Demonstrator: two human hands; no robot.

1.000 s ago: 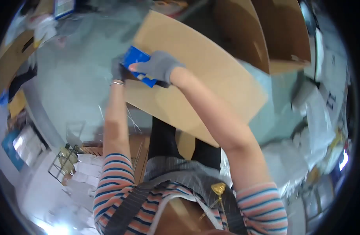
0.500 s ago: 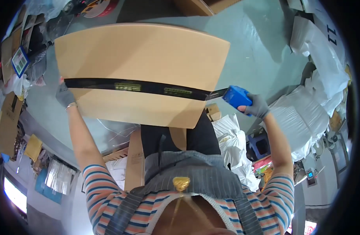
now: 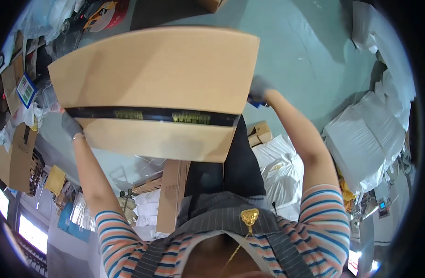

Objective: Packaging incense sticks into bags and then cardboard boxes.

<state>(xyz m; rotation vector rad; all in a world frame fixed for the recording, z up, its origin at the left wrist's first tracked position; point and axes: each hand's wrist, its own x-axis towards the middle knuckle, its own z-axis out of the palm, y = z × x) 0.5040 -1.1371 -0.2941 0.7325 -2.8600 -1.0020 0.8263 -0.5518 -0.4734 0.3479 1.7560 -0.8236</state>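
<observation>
A large brown cardboard box is held in front of me, tilted a little. A strip of black tape with yellowish print runs across its face from the left edge to the right edge. My left hand, in a grey glove, grips the box's left edge beside the tape end. At the right edge is my right hand, gloved and blurred, closed round a blue tape dispenser. Most of that dispenser is hidden behind the hand and the box.
White plastic-wrapped bundles line the right side. Near my legs lie a white sack, a small carton and an upright cardboard piece. A blue-framed sign and another carton stand at the left.
My right hand has moved left and up with the tape dispenser, to the box's right edge. The tape stretch between box and dispenser no longer shows. Box and left hand have shifted left.
</observation>
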